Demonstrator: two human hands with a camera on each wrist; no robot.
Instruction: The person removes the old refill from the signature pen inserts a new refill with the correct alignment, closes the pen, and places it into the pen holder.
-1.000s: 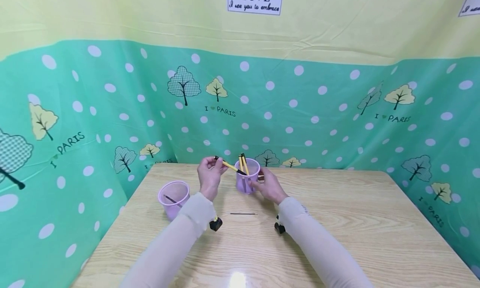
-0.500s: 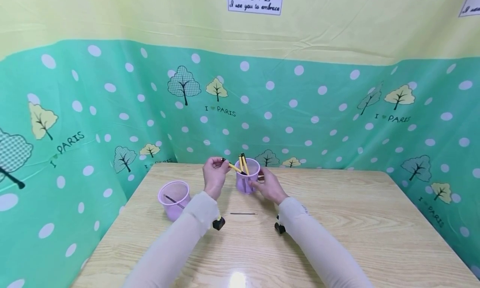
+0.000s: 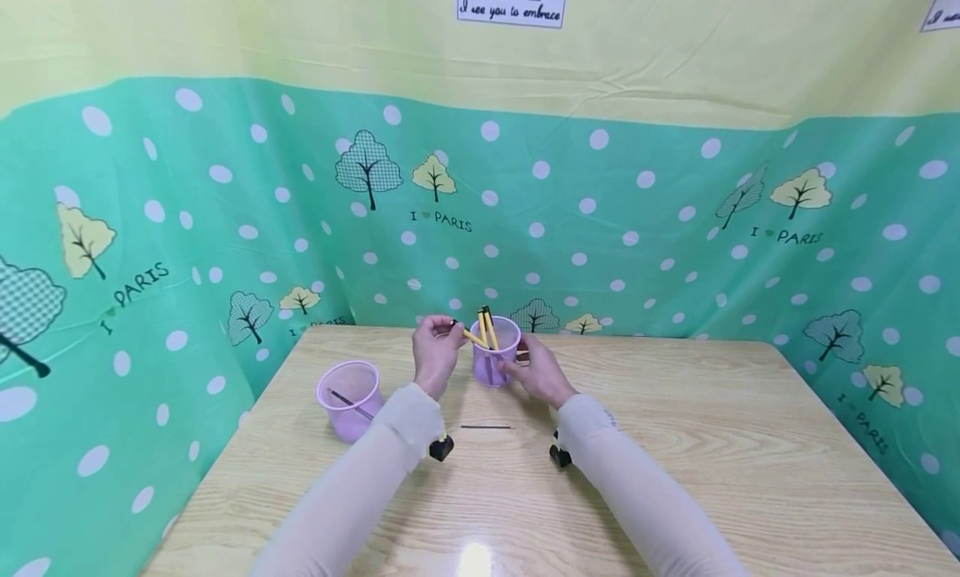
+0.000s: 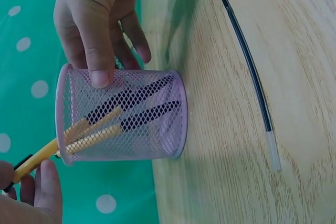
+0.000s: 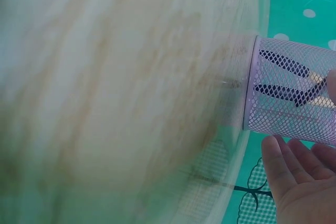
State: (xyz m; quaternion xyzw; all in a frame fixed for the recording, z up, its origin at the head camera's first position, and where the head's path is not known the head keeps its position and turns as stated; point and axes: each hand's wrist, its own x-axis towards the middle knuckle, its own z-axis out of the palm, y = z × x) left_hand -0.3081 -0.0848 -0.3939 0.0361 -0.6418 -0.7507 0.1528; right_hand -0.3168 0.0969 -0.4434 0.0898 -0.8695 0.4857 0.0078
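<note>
My left hand (image 3: 435,356) pinches a yellow pen with black ends (image 4: 39,157), slanted down through the mouth of a lilac mesh pen holder (image 3: 481,367). Its lower part lies inside, among other yellow-and-black pens (image 3: 486,330) that lean there. From the other side my right hand (image 3: 542,375) holds the pen holder, thumb pressed on the mesh in the left wrist view and other fingers partly behind it. In front of the holder, a dark pen refill (image 4: 249,64) with a metal tip and a clear end lies on the table.
A second lilac mesh holder (image 3: 345,427), with a thin dark stick (image 3: 351,403) leaning inside, stands to the left on the wooden table (image 3: 675,444). Behind the table's far edge hangs a green and yellow curtain (image 3: 637,227). The left forearm passes close to the second holder.
My left hand has moved right, toward the pen holder, and the pen has gone deeper into it. My right hand and the refill have stayed where they were.
</note>
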